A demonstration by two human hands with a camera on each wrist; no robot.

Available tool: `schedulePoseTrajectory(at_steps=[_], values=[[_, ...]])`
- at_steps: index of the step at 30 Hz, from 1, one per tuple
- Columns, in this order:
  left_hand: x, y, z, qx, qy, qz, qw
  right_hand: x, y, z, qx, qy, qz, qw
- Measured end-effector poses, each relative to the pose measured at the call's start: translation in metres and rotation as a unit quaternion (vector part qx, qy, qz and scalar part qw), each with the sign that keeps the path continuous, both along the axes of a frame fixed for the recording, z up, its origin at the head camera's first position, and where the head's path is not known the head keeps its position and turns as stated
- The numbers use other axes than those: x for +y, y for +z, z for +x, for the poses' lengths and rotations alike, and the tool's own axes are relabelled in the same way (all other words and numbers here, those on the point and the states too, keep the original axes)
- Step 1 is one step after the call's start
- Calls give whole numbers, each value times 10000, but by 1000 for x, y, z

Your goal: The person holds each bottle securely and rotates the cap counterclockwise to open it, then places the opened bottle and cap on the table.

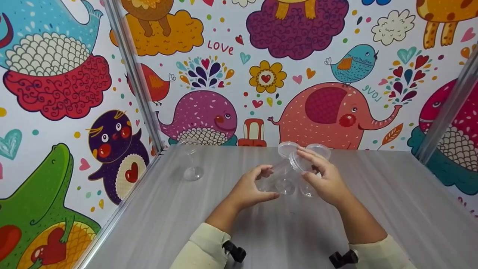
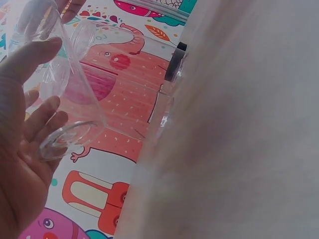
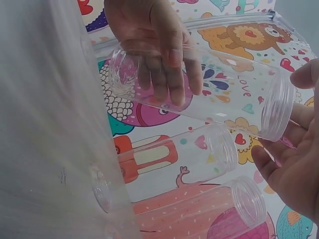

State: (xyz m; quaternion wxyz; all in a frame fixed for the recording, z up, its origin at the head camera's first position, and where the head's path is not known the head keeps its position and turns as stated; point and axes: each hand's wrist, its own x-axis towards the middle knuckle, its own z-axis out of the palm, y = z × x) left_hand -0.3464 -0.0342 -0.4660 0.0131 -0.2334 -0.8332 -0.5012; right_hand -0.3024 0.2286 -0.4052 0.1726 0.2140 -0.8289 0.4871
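A clear, empty plastic jar (image 3: 227, 92) with a threaded mouth is held tilted above the table, between both hands. My left hand (image 1: 247, 189) grips it near its base, thumb on one side and fingers round the other. At the raised mouth end is my right hand (image 1: 324, 178), its fingers and thumb spread round the rim. Two more clear jars stand upright just behind; their open rims (image 1: 288, 148) show above the held jar, and their lower parts are partly hidden by it and by the right hand.
Another clear jar (image 1: 193, 173) stands farther left on the grey table (image 1: 168, 220), near the back. Walls with cartoon animals (image 1: 317, 116) close off the back and sides, with metal posts (image 1: 136, 78) at the corners. A black clip (image 1: 234, 251) sits on the left sleeve.
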Motion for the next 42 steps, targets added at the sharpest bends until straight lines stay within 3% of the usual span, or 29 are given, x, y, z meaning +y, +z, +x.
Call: schedulePoseTrajectory(at_steps=[3,9,14,19,42], values=[[-1,0,0,-64,-31,46,10000,-1,1,-3,-9,-168,53,9998],[-1,0,0,-76,-60,-6,10000,-1,2,-5,-294,-888,161,9955],[0,1,1,-59,-30,-118,9999,-2,3,-4,-636,-1062,354,9917],[0,0,1,-45,-46,-116,9999,-3,3,-1,-779,-1018,378,9910],[0,-3,-2,-59,-57,-28,10000,-1,0,1,-557,-332,216,9977]])
